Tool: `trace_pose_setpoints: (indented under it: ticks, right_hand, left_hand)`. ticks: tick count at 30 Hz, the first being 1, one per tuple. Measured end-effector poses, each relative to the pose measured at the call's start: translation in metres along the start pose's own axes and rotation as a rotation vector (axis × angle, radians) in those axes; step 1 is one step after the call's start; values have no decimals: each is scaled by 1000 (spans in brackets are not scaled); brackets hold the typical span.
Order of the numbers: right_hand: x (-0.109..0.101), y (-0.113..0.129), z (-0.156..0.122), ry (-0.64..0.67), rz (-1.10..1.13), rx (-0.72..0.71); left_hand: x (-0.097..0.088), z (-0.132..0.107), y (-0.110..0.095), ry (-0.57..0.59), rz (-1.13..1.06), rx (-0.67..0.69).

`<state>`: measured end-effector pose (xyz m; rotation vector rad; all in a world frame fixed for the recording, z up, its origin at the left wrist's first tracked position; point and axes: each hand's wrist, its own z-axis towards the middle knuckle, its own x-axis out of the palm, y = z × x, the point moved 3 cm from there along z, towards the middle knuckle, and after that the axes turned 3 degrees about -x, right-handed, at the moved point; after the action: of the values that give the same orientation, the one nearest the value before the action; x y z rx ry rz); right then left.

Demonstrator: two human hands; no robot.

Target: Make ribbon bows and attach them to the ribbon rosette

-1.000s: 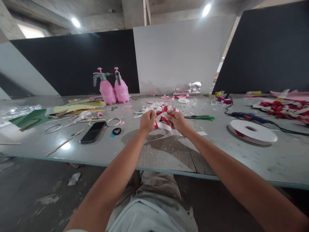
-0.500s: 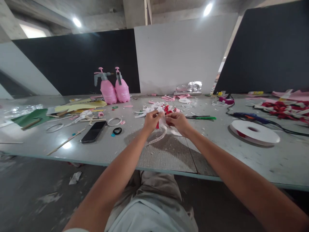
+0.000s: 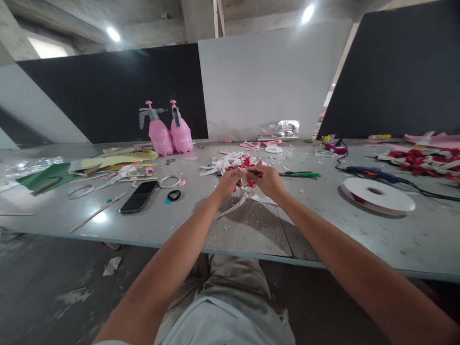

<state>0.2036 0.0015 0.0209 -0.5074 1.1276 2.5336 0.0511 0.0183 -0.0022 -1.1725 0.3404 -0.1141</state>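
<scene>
My left hand and my right hand are close together over the middle of the table, fingertips pinched on a white ribbon. Its printed tail curls down toward the table top on the left. Just behind my fingers lies a pile of white and red ribbon pieces. Another white strip lies below my right hand. Green-handled scissors rest to the right of that hand. The exact spot where the fingertips meet the ribbon is partly hidden.
A large white ribbon spool and a blue glue gun with its cord lie right, before a red and white ribbon heap. Left are a phone, white rings, a stick and two pink spray bottles.
Both hands stay pinched on the ribbon, with the fingers shifted slightly. The ribbon's tail hangs a little differently, and the white strip at right shows more.
</scene>
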Motion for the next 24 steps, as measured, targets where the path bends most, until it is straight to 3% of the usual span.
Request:
trace_pose_setpoints:
  ticks: [2, 5, 9, 14, 24]
  right_hand:
    - [-3, -2, 0, -27, -18, -9]
    - [-6, -4, 0, -30, -63, -63]
    - [-9, -1, 2, 61, -284, -157]
    - [-12, 8, 6, 232, -522, -174]
    - [-7, 13, 9, 370, -666, -213]
  left_hand:
    - [2, -1, -5, 37, 39, 33]
    - [0, -2, -9, 4, 145, 40]
    - [-1, -2, -7, 19, 88, 26]
    - [1, -2, -5, 22, -28, -45]
    - [2, -6, -8, 62, 8, -90]
